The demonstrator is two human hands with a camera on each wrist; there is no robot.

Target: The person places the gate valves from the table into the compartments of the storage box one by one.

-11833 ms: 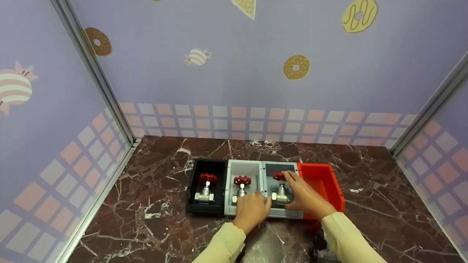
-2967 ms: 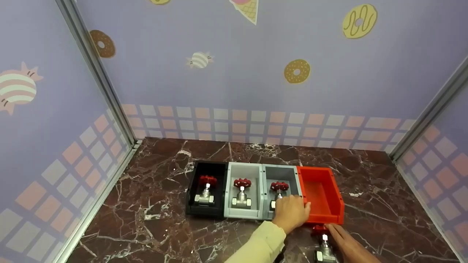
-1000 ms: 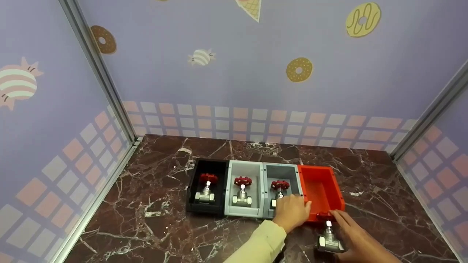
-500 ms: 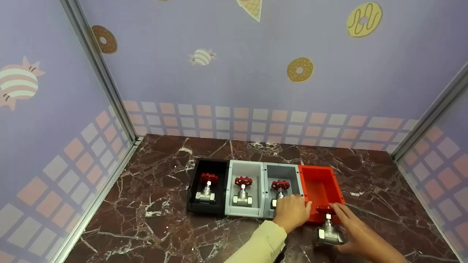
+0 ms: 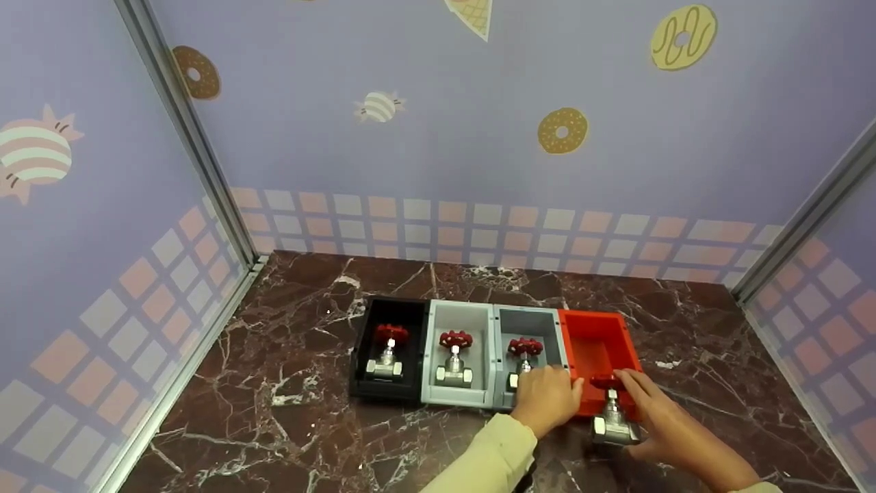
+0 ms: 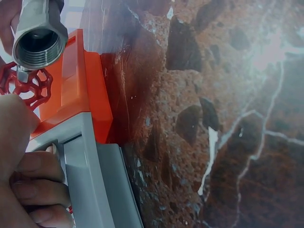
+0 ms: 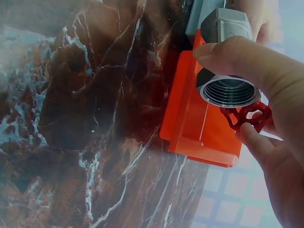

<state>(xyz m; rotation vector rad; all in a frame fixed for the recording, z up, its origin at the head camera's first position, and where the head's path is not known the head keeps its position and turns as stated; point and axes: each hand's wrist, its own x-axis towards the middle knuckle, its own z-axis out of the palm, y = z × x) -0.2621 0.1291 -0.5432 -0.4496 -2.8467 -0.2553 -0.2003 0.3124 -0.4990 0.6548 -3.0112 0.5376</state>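
My right hand (image 5: 660, 421) holds a metal valve with a red handwheel (image 5: 613, 418), fingers at the wheel and thumb at the body. This valve is over the front edge of the red bin (image 5: 594, 335), its threaded opening showing in the right wrist view. My left hand (image 5: 547, 397) grips the front wall of the blue-grey bin (image 6: 85, 166), fingers curled over it. Inside that bin stands another valve (image 5: 524, 348), its lower part partly hidden by the left hand. Similar valves sit in the light grey bin (image 5: 458, 315) and the black bin (image 5: 397, 311).
All the bins stand side by side in one row on a dark red marbled table (image 5: 294, 356). Behind them rises a purple patterned wall (image 5: 445, 150), with side walls at left and right.
Earlier, both hands were at the light grey and blue-grey bins. The left hand then moved right. Since then the right hand has brought another valve from the front up to the red bin.
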